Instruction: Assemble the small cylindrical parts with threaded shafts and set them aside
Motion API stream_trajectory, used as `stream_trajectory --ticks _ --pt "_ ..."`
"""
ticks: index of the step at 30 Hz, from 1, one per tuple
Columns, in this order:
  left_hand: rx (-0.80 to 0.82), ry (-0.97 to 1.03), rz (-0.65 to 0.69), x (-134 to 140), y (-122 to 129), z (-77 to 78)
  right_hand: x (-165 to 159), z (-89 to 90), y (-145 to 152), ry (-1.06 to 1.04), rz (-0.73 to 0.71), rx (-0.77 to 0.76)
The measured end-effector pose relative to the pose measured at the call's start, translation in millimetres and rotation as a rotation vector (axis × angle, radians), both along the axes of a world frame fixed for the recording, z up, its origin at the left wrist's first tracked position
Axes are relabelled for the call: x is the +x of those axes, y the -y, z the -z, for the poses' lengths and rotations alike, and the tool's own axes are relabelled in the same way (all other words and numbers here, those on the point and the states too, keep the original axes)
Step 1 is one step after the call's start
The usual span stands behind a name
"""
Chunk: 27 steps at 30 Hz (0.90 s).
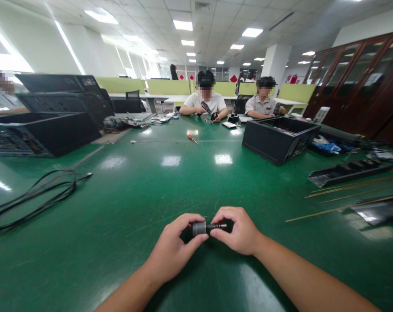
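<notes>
Just above the table in front of me is a small grey cylindrical motor (pixel 199 228), its metal shaft pointing right. The shaft (pixel 218 225) looks ridged, like a thread or a coiled spring. My left hand (pixel 178 242) grips the cylinder between thumb and fingers. The thumb and forefinger of my right hand (pixel 237 229) close around the shaft where it leaves the body; the shaft's tip shows inside that curl of fingers. Exact contact on the right side is partly hidden.
Black cables (pixel 60 186) lie left on the green table (pixel 144 173). A screwdriver (pixel 192 138) lies farther off. Black computer cases (pixel 76 134) stand left, another case (pixel 274 141) right, near thin brass-coloured rods (pixel 326 211). Two people (pixel 204 102) work opposite with power drills.
</notes>
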State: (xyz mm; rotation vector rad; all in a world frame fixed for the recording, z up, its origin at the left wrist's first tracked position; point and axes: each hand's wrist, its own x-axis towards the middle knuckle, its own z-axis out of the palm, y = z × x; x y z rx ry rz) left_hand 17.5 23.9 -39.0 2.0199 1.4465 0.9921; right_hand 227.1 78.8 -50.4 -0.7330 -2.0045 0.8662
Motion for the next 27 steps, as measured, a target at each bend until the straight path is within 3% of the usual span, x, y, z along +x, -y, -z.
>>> stream_trajectory --ticks 27 --pt "0.019 -0.01 -0.017 2.0 1.5 -4.4 2.7 -0.3 -0.5 0.017 0.012 0.016"
